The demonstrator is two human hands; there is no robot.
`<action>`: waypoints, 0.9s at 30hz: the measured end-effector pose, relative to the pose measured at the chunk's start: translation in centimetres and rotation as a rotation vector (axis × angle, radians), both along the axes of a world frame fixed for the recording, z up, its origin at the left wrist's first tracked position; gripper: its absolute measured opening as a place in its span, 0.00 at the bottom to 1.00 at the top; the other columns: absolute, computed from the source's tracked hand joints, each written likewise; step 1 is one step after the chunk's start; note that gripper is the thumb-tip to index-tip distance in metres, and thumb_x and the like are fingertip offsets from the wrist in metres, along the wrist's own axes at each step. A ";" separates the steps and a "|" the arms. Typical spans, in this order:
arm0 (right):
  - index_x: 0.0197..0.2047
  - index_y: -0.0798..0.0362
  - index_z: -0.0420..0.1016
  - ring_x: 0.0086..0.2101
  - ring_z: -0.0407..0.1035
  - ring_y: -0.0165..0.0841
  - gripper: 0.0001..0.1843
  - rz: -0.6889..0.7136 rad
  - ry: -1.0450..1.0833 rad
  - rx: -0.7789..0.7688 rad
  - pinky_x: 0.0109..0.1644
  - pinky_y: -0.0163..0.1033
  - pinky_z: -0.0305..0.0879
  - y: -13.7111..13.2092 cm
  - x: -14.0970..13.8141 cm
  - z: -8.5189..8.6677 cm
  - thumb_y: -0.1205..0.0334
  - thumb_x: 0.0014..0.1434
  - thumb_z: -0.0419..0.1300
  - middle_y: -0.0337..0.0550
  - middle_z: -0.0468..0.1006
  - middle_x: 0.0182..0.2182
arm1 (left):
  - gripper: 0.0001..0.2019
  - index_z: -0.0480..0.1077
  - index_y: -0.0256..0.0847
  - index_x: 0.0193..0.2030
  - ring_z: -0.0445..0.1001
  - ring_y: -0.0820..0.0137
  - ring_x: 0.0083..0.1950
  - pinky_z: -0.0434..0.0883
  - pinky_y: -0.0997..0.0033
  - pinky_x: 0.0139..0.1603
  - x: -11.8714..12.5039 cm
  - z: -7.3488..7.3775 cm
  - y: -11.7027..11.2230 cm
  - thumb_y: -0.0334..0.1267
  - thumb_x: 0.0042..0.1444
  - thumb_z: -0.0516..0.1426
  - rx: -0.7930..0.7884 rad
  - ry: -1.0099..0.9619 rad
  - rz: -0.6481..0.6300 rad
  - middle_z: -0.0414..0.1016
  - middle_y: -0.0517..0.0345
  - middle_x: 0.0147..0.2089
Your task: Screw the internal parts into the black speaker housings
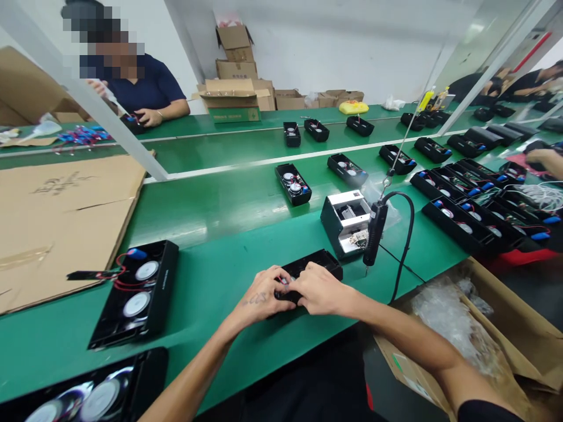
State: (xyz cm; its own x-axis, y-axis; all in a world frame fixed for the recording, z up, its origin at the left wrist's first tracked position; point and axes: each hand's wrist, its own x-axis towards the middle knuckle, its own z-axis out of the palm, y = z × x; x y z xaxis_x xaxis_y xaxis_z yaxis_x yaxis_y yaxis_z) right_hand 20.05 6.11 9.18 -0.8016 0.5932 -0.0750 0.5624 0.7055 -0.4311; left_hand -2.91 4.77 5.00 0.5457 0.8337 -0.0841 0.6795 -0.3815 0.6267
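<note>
A black speaker housing (pixel 328 264) lies open side up on the green bench before me. My left hand (pixel 263 296) grips its left end, the thumb along the near wall and the fingers over the far side. Bent into the housing, my right hand (pixel 320 289) has its fingertips pinched together close to the left fingers; what they hold is hidden. An electric screwdriver (pixel 375 234) hangs on a wire to the right, its bit pointing down. Behind the housing stands a screw feeder (pixel 347 220) with a silver top.
To the left lie an open housing with two round speakers (pixel 139 293), another housing (pixel 105 392), and a cardboard sheet (pixel 65 217). More housings (pixel 461 225) crowd the right. A carton with plastic bags (pixel 457 316) sits below the bench edge. A co-worker (pixel 153 82) works across the line.
</note>
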 end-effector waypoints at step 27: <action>0.61 0.47 0.69 0.20 0.68 0.29 0.26 -0.926 1.407 0.233 0.31 0.39 0.71 6.1 12.4 -1.7 0.52 0.65 0.72 0.25 0.74 0.24 | 0.09 0.82 0.50 0.37 0.70 0.46 0.73 0.64 0.45 0.73 1.4 -6.0 -5.5 0.40 0.52 0.75 0.614 -0.115 0.108 0.85 0.61 0.51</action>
